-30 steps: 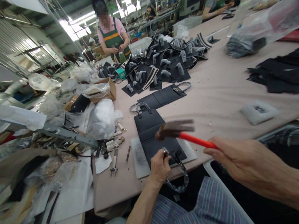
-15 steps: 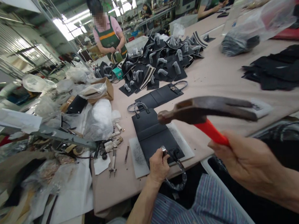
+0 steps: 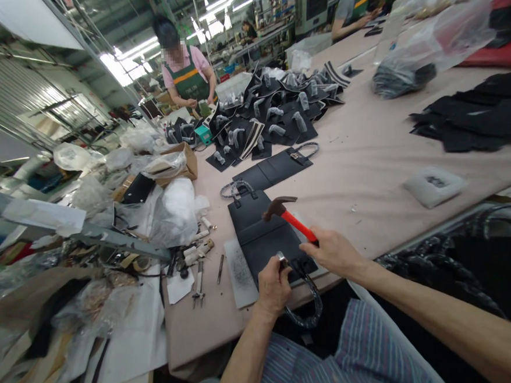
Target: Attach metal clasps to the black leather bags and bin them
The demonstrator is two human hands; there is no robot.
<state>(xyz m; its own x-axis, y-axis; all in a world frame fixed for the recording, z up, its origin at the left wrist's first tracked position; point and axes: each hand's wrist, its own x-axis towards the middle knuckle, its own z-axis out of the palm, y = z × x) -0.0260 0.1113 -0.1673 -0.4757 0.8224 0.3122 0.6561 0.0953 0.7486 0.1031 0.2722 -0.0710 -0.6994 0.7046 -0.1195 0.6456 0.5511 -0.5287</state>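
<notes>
My right hand (image 3: 336, 250) grips a claw hammer (image 3: 299, 226) by its red handle, the dark metal head raised above the black bag panel (image 3: 251, 218). My left hand (image 3: 273, 283) is closed round a short shiny metal tool (image 3: 282, 259), held upright at the panel's near end; its lower end is hidden by my fingers. Beside that hand, a plastic-wrapped handle loop (image 3: 318, 304) hangs over the table's front edge. Another wrapped handle (image 3: 237, 187) is fixed to the panel's far end. Underneath lies a speckled white board (image 3: 239, 271).
A second black panel (image 3: 271, 170) lies just beyond. Further back is a heap of black pieces (image 3: 271, 111), with a co-worker (image 3: 188, 73) behind it. Calipers (image 3: 199, 283) and a thin metal rod (image 3: 220, 268) lie left. A small white packet (image 3: 434, 185) and dark pieces (image 3: 473, 112) are right.
My right hand has brought the hammer down and away from the camera, closer to my left hand. The left hand stays on the metal tool. The view has shifted slightly.
</notes>
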